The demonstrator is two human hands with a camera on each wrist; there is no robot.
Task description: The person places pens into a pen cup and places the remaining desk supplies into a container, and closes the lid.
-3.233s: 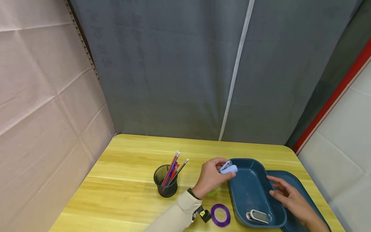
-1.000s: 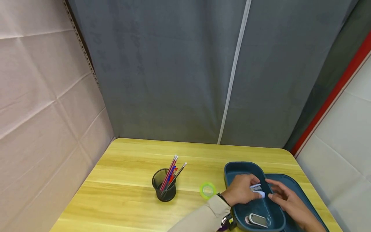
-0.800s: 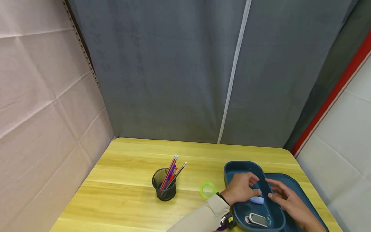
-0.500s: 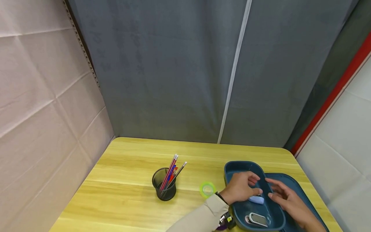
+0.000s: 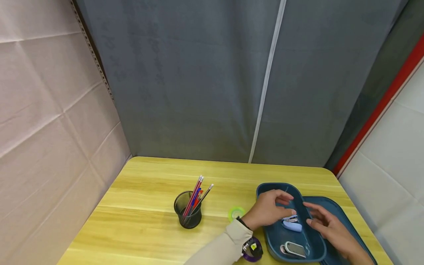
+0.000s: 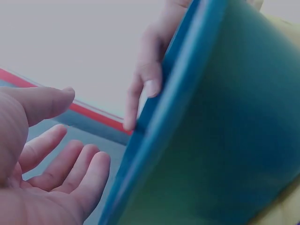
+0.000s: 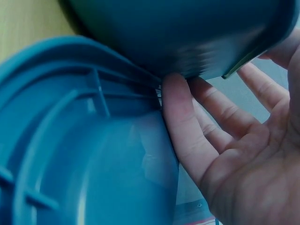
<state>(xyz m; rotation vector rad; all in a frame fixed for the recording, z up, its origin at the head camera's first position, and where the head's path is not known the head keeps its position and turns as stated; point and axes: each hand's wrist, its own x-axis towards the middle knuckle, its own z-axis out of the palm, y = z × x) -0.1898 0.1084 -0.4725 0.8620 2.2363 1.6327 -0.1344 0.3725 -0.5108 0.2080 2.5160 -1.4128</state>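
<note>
A light-blue stapler (image 5: 292, 223) lies inside the dark-blue storage box (image 5: 275, 239). My left hand (image 5: 269, 209) hovers in the box just above and beside it, fingers loosely bent and holding nothing; in the left wrist view its palm and fingers (image 6: 70, 173) are spread apart. At the box's right rim my right hand (image 5: 326, 226) holds on: thumb and index finger lie over the rim, while other fingers (image 7: 180, 108) press the outer wall beneath. Nearer the front of the box lies a small oblong grey object with a pale edge (image 5: 294, 249).
A flat dark-blue lid or tray (image 5: 326, 201) sits partly under the box's right side. Left of the box are a green tape roll (image 5: 236, 213) and a purple tape roll (image 5: 255, 258), partly hidden by the left wrist's camera. A black mesh cup (image 5: 190, 220) holds several pencils and pens (image 5: 196, 197).
My left hand carried the stapler from the box's left edge into the box, let it go there, and has since drawn slightly back left. The right hand stays on the rim.
</note>
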